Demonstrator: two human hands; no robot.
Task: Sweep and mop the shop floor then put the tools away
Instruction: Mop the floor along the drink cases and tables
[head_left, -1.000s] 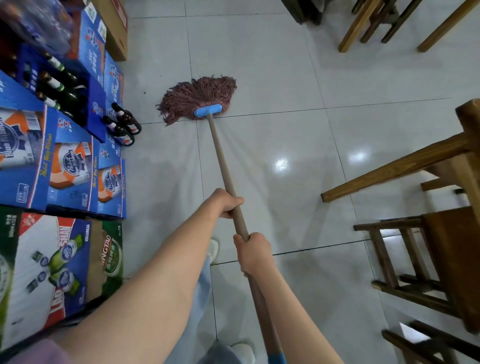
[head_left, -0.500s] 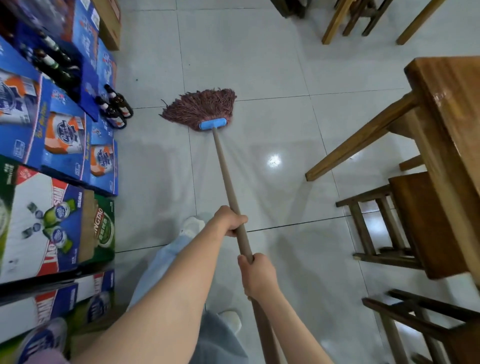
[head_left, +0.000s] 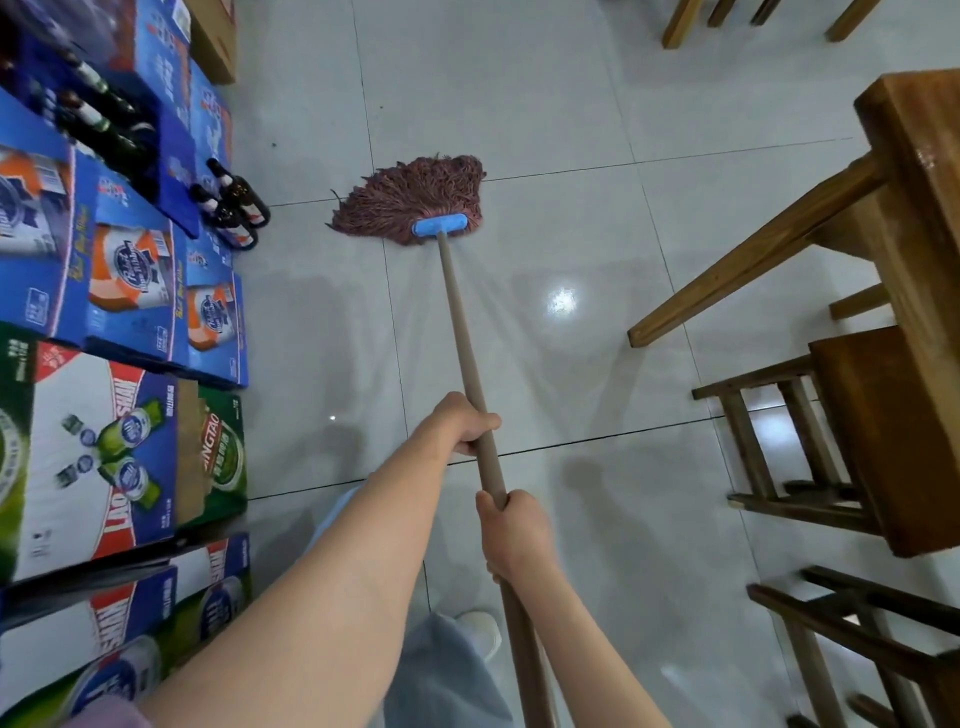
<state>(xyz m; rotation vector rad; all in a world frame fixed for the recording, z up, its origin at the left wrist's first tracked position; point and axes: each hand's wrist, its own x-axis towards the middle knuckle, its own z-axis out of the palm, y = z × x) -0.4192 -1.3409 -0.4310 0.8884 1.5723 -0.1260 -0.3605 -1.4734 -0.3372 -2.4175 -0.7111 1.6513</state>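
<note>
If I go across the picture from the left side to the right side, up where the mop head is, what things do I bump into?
Blue beer boxes → dark bottles standing on the floor → the mop head → bare shiny floor tiles → the slanted wooden table leg → the wooden table top.

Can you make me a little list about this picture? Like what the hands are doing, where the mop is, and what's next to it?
left hand: grips the mop handle, further down the handle
right hand: grips the handle nearer the person
mop head: reddish strings, flat on the tile floor
left side: stacked beer boxes, dark bottles
right side: wooden table, wooden stools
</note>
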